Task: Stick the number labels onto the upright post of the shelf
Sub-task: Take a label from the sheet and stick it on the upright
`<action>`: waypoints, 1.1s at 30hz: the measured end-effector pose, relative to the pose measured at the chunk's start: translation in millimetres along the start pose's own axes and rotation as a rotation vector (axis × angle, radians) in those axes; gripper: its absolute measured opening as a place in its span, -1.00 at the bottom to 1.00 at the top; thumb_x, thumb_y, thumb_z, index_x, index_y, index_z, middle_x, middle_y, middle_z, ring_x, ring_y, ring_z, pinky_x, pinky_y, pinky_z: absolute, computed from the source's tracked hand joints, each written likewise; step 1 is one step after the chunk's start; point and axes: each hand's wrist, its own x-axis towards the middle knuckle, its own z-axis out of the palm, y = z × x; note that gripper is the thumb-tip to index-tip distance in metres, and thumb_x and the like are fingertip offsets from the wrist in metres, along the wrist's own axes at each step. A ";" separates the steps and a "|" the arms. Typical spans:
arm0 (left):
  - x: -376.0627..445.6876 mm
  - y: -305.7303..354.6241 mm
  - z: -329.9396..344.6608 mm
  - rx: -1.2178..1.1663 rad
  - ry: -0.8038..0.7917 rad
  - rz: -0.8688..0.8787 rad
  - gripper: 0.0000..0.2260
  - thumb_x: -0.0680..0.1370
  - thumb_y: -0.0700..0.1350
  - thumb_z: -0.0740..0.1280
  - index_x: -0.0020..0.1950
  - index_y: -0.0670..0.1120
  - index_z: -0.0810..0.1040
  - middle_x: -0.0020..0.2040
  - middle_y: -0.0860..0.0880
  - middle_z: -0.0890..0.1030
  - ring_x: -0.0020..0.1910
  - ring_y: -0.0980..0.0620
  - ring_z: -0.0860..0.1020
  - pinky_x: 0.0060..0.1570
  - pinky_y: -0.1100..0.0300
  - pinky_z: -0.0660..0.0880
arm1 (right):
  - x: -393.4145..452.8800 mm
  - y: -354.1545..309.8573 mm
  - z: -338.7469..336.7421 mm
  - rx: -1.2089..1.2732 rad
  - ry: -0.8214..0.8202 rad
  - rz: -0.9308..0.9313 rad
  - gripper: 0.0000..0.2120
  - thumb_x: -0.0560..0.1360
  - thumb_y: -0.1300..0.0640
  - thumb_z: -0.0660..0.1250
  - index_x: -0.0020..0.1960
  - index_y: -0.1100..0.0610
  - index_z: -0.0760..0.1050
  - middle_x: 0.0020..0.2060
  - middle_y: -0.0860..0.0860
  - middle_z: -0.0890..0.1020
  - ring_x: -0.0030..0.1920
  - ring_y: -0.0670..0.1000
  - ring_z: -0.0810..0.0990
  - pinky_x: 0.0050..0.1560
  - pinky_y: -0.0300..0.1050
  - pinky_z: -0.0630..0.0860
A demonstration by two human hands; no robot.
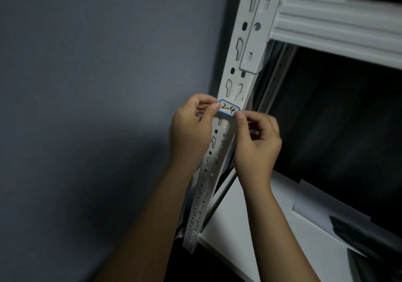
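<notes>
A white label (pixel 229 108) with a blue border and the handwritten number "2-4" lies across the front of the white perforated upright post (pixel 241 49) of the shelf. My left hand (pixel 192 129) pinches the label's left end against the post with thumb and fingers. On the other side, my right hand (pixel 256 144) pinches the label's lower right corner, its other fingers curled. The post runs down between both hands to its foot (pixel 191 241).
A white ribbed crossbeam (pixel 339 27) joins the post at the upper right. Below it is a dark shelf bay, with a white shelf board (pixel 272 227) holding white sheets and a dark object (pixel 361 236). A grey wall (pixel 97 86) fills the left.
</notes>
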 end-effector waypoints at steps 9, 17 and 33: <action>6.2 -8.4 3.7 -0.023 -0.048 -0.029 -0.77 0.57 -0.20 0.28 -0.19 0.11 0.45 -0.27 0.17 0.52 -0.29 0.29 0.50 -0.24 0.43 0.40 | 1.8 7.9 6.3 -0.037 0.034 -0.064 -0.97 0.47 0.19 0.42 -0.14 0.14 0.62 -0.13 -0.01 0.53 -0.17 -0.19 0.51 -0.17 -0.40 0.43; 9.6 -11.7 0.4 -0.019 -0.065 -0.006 -0.78 0.57 -0.19 0.29 -0.18 0.12 0.45 -0.25 0.17 0.53 -0.27 0.30 0.51 -0.25 0.44 0.40 | 2.9 8.7 11.0 -0.067 0.059 -0.147 -0.92 0.44 0.15 0.42 -0.12 0.16 0.64 -0.15 -0.15 0.47 -0.13 -0.12 0.52 -0.15 -0.42 0.44; 11.1 -16.6 13.1 0.101 0.028 0.061 -0.93 0.54 -0.15 0.31 -0.12 0.00 0.50 -0.11 0.17 0.44 -0.12 0.25 0.47 -0.14 0.35 0.43 | 7.1 7.3 7.7 -0.028 0.113 -0.117 -0.96 0.42 0.23 0.49 -0.17 0.12 0.66 -0.19 0.03 0.60 -0.13 -0.11 0.60 -0.09 -0.32 0.51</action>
